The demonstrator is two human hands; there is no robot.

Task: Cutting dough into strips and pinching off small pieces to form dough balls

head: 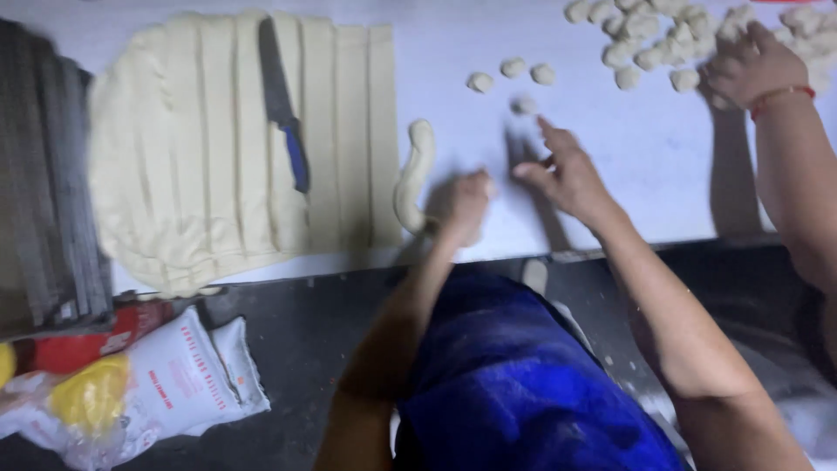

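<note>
Below us, a white work table [453,52] runs across the upper half of the view, its near edge meeting a dark floor [305,349]. We see on its left part a broad sheet of rolled dough [200,148], cut into long parallel strips, with a knife [283,105] resting on it, blade away from us and blue handle toward us. A stack of dark grey trays [44,174] lies at the far left. A white flour bag [187,371] with yellow and red packets beside it lies on the floor.

Our blue apron [514,375] fills the lower centre. A rope of dough [414,174] lies curved just right of the sheet, its near end at our left hand [462,205], whose fingers are curled closed over that end. Our right hand [562,170] is beside it, fingers spread apart, forefinger pointing at a small dough piece [523,105]; we cannot tell whether it touches. Three more pieces [510,71] lie just beyond.

A heap of dough pieces [645,35] occupies the far right, where another person's hand [754,65], wearing a red wrist thread, rests on it.
</note>
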